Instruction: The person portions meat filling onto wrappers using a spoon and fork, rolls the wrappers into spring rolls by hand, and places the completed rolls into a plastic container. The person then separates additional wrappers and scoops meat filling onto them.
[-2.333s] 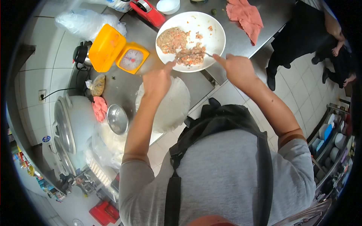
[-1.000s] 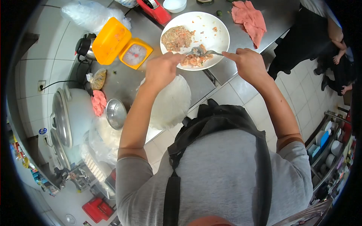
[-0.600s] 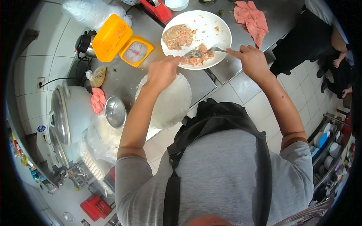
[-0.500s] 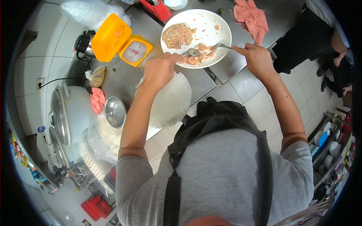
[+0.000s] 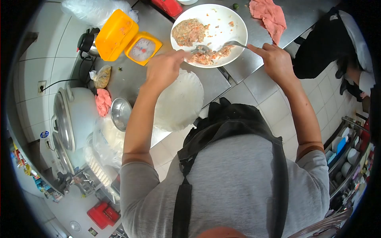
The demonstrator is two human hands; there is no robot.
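Observation:
My left hand (image 5: 164, 69) is closed around the handle of a metal spoon (image 5: 201, 49), its bowl down at the minced filling. My right hand (image 5: 274, 59) grips a second metal spoon (image 5: 234, 43) whose tip reaches over the right side of the plate. The white plate (image 5: 224, 16) holds a large mound of minced filling (image 5: 189, 32) at the left and a looser portion of filling (image 5: 212, 57) at the near edge. Below my left hand lies a stack of round, thin white wrappers (image 5: 180, 101).
An orange kitchen scale (image 5: 143, 48) stands left of the plate. A metal bowl (image 5: 121, 114), a pink cloth (image 5: 103, 102) and a large lidded pot (image 5: 77, 119) are at the left. Another pink cloth (image 5: 269, 16) lies at the right; a person in black (image 5: 317, 51) stands beyond.
My left hand has drawn slightly left, and the spoon bowl now sits at the top of the looser filling. My right hand has shifted slightly right. The view has moved a little.

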